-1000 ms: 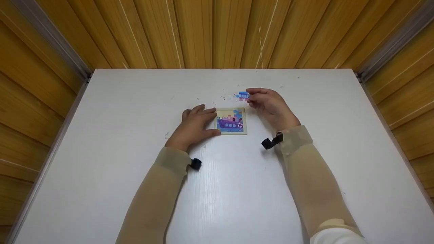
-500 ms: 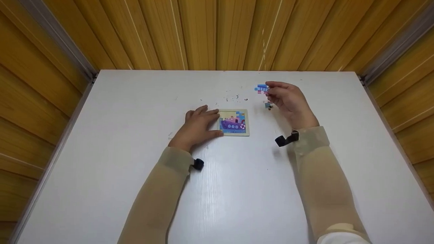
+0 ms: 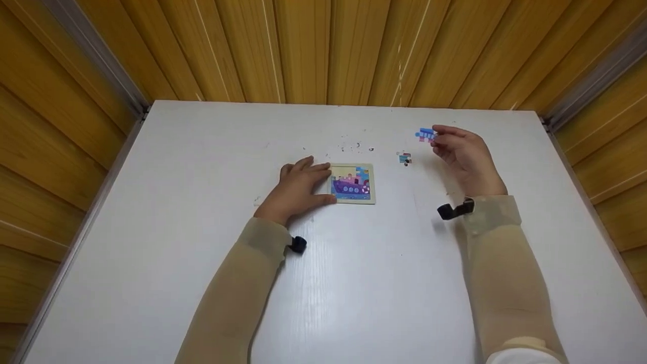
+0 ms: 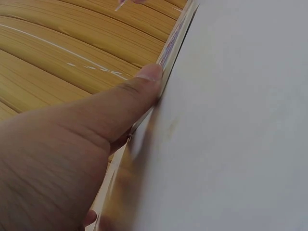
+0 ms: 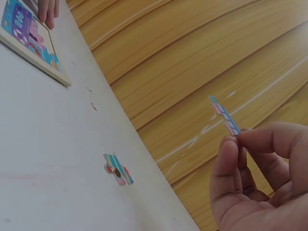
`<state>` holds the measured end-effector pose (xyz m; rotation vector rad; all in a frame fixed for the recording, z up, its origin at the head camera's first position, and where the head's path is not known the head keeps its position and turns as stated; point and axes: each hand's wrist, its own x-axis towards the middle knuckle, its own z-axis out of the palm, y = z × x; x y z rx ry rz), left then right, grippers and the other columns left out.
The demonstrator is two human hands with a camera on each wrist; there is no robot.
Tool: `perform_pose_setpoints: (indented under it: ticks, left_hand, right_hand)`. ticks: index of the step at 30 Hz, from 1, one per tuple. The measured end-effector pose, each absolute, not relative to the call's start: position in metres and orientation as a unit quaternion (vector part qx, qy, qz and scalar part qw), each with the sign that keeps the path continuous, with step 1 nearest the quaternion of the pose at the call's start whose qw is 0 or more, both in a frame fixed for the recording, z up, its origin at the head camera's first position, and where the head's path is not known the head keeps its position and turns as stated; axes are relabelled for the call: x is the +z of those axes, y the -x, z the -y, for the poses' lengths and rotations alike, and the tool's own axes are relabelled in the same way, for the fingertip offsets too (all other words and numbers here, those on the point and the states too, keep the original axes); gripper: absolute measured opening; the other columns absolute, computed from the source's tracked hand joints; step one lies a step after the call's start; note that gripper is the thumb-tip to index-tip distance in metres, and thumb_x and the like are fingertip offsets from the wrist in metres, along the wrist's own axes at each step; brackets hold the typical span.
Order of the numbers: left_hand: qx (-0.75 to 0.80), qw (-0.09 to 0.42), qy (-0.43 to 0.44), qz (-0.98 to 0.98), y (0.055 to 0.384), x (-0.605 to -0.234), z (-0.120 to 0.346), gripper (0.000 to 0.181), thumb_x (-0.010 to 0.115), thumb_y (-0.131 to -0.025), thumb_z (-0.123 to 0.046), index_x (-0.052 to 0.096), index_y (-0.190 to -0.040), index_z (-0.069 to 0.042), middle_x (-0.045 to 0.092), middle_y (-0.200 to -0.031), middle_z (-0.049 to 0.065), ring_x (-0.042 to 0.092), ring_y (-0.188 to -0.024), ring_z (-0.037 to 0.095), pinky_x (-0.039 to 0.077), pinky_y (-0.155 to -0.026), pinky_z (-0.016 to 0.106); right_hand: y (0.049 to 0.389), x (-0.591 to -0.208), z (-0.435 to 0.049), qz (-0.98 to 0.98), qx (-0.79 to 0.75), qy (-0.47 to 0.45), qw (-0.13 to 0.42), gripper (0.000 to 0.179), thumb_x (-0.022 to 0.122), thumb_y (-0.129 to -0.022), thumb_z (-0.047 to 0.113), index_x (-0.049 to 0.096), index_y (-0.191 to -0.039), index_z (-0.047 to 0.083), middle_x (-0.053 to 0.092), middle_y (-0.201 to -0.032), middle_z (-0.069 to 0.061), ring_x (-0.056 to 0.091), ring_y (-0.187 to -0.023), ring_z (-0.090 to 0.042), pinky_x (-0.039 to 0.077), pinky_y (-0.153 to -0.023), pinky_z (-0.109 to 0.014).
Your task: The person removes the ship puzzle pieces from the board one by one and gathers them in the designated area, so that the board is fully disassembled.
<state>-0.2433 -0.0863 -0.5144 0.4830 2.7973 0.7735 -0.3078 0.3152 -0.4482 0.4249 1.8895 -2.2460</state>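
In the head view a small square jigsaw puzzle (image 3: 352,188) with a pale frame lies on the white table, showing a purple and pink boat. Its upper left part is bare and pale. My left hand (image 3: 298,189) rests against the frame's left side, fingers spread, with the thumb at the lower corner. Off to the right, my right hand (image 3: 466,156) pinches a blue and pink puzzle piece (image 3: 426,134) between thumb and fingertips, above the table. A second puzzle piece (image 3: 405,158) lies on the table between the puzzle and that hand. The right wrist view shows the pinched piece (image 5: 225,117) edge-on.
Small dark specks (image 3: 357,147) are scattered behind the puzzle on the white table (image 3: 374,283). Wood-look panels (image 3: 303,50) stand along the back and both sides. A black camera mount (image 3: 455,209) juts from the right sleeve, another (image 3: 298,244) from the left.
My right hand has moved to the right with the pinched piece, away from the puzzle, uncovering the loose piece on the table. My left hand has stayed at the frame.
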Motion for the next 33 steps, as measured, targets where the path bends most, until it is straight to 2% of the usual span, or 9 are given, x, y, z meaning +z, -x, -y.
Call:
perform_pose_setpoints:
  ticks: [6, 9, 16, 23, 25, 28, 33]
  left_hand:
    - [0.259, 0.098, -0.162, -0.947, 0.247, -0.513, 0.085, 0.084, 0.083, -0.098, -0.06, 0.053, -0.171, -0.031, 0.042, -0.183, -0.012, 0.013, -0.18, 0.025, 0.01, -0.144, 0.059]
    - [0.258, 0.101, -0.162, -0.947, 0.247, -0.514, 0.085, 0.084, 0.083, -0.099, -0.061, 0.052, -0.171, -0.031, 0.041, -0.184, -0.013, 0.012, -0.18, 0.024, 0.009, -0.145, 0.06]
    - [0.262, 0.101, -0.161, -0.946, 0.246, -0.52, 0.086, 0.082, 0.083, -0.099, -0.06, 0.054, -0.17, -0.03, 0.042, -0.183, -0.014, 0.013, -0.18, 0.024, 0.012, -0.144, 0.06]
    - [0.268, 0.096, -0.174, -0.943, 0.246, -0.522, 0.093, 0.084, 0.083, -0.099, -0.06, 0.054, -0.17, -0.026, 0.043, -0.183, -0.01, 0.014, -0.18, 0.025, 0.011, -0.143, 0.06]
    - [0.267, 0.096, -0.172, -0.943, 0.246, -0.522, 0.095, 0.085, 0.082, -0.099, -0.061, 0.053, -0.171, -0.026, 0.042, -0.183, -0.01, 0.013, -0.18, 0.025, 0.011, -0.144, 0.06]
    - [0.265, 0.097, -0.169, -0.944, 0.246, -0.522, 0.095, 0.085, 0.082, -0.099, -0.061, 0.052, -0.171, -0.026, 0.041, -0.184, -0.01, 0.013, -0.18, 0.025, 0.009, -0.144, 0.06]
    - [0.264, 0.098, -0.168, -0.945, 0.246, -0.521, 0.096, 0.085, 0.082, -0.099, -0.061, 0.052, -0.171, -0.026, 0.041, -0.184, -0.011, 0.013, -0.18, 0.025, 0.009, -0.144, 0.061]
  right_hand:
    - [0.312, -0.453, -0.329, -0.621, -0.764, -0.155, 0.076, 0.041, 0.08, -0.105, 0.009, 0.075, -0.146, 0.008, 0.075, -0.128, -0.001, 0.065, -0.113, -0.019, 0.062, -0.095, -0.02]
    - [0.312, -0.457, -0.334, -0.622, -0.761, -0.163, 0.081, 0.037, 0.078, -0.107, 0.009, 0.076, -0.143, 0.008, 0.076, -0.125, -0.001, 0.065, -0.112, -0.018, 0.062, -0.094, -0.02]
    - [0.311, -0.47, -0.338, -0.672, -0.713, -0.178, 0.094, 0.035, 0.079, -0.107, 0.014, 0.078, -0.142, 0.013, 0.073, -0.132, 0.0, 0.067, -0.116, -0.017, 0.061, -0.102, -0.022]
    - [0.316, -0.48, -0.339, -0.721, -0.666, -0.169, 0.092, 0.031, 0.078, -0.107, 0.013, 0.079, -0.138, 0.007, 0.081, -0.114, 0.006, 0.077, -0.109, -0.013, 0.064, -0.102, -0.024]
    - [0.318, -0.481, -0.338, -0.742, -0.641, -0.167, 0.104, 0.034, 0.075, -0.11, 0.014, 0.076, -0.143, 0.006, 0.079, -0.117, 0.006, 0.076, -0.111, -0.012, 0.064, -0.102, -0.023]
    - [0.32, -0.48, -0.338, -0.772, -0.6, -0.167, 0.128, 0.038, 0.071, -0.113, 0.018, 0.071, -0.15, 0.006, 0.074, -0.131, 0.0, 0.074, -0.114, -0.012, 0.063, -0.105, -0.022]
    - [0.32, -0.48, -0.336, -0.801, -0.561, -0.155, 0.136, 0.041, 0.07, -0.113, 0.016, 0.069, -0.151, 0.003, 0.071, -0.135, -0.006, 0.076, -0.103, -0.008, 0.064, -0.101, -0.021]
